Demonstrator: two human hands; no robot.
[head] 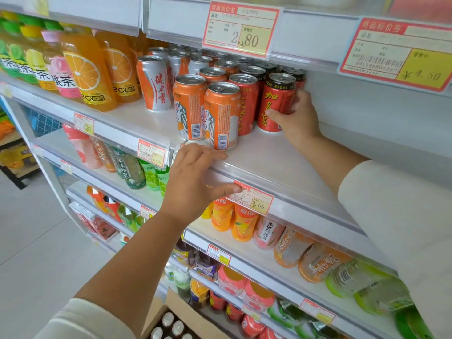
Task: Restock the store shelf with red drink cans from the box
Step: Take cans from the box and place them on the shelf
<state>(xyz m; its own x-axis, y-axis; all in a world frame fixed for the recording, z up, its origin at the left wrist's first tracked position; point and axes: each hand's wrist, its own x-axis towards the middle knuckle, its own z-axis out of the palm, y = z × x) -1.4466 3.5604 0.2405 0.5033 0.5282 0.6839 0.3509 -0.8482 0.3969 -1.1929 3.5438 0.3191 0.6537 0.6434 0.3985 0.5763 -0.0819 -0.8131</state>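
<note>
Right hand point(297, 118) is gripping a red can point(275, 104) on the shelf point(281, 165); left hand point(195, 182) is resting on the shelf edge.

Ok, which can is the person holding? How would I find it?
Find the shelf under the 2.80 price tag, full of cans. Go to the front can at the far right. It is the red can with a black top band and gold letters, the only one with the right hand around it.

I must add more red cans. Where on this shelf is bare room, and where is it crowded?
Bare shelf lies right of the red can in the right hand, to the wall. Another patch lies before the white can, left of the orange cans. The back rows stand packed.
</note>
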